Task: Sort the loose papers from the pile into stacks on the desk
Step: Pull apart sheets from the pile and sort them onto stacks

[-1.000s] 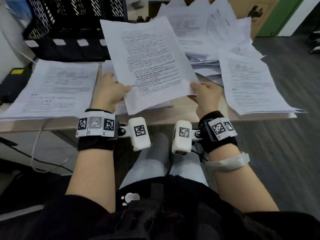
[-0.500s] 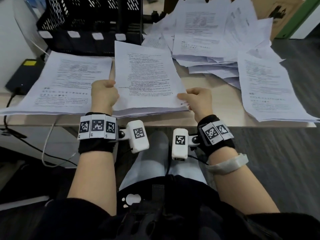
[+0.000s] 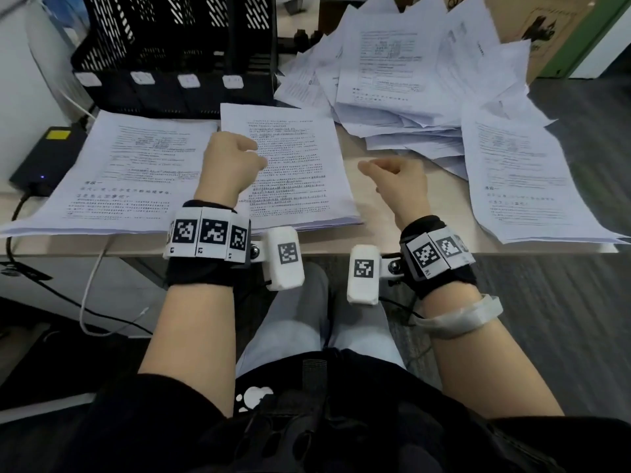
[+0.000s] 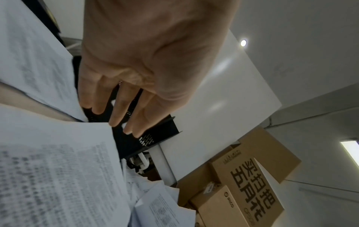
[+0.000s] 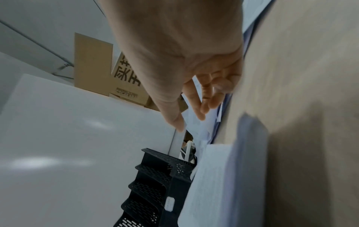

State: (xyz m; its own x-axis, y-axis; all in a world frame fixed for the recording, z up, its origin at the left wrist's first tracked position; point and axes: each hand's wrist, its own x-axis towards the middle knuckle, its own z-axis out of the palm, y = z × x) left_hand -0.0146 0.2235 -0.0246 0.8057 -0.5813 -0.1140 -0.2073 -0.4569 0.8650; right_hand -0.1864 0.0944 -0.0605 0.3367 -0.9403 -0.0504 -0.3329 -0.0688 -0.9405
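Farthest left on the table [image 3: 382, 216] lies our left stack [image 3: 123, 172], just in front of the black file rack [image 3: 177, 52]. Beside it sits the middle stack [image 3: 297, 165], with our left hand [image 3: 232, 162] above its near left part; in the left wrist view the fingers [image 4: 116, 113] hang loose and nearly straight, gripping nothing. Our right hand [image 3: 397, 179] hovers over bare table just right of that stack, fingers relaxed and empty. Beyond and to the right spreads the loose pile [image 3: 409, 73], with a third stack [image 3: 526, 179] at the far right edge. We judge the next step is fetching a fresh sheet: we should take only the top one from the pile, read its heading, then square it onto the matching stack.
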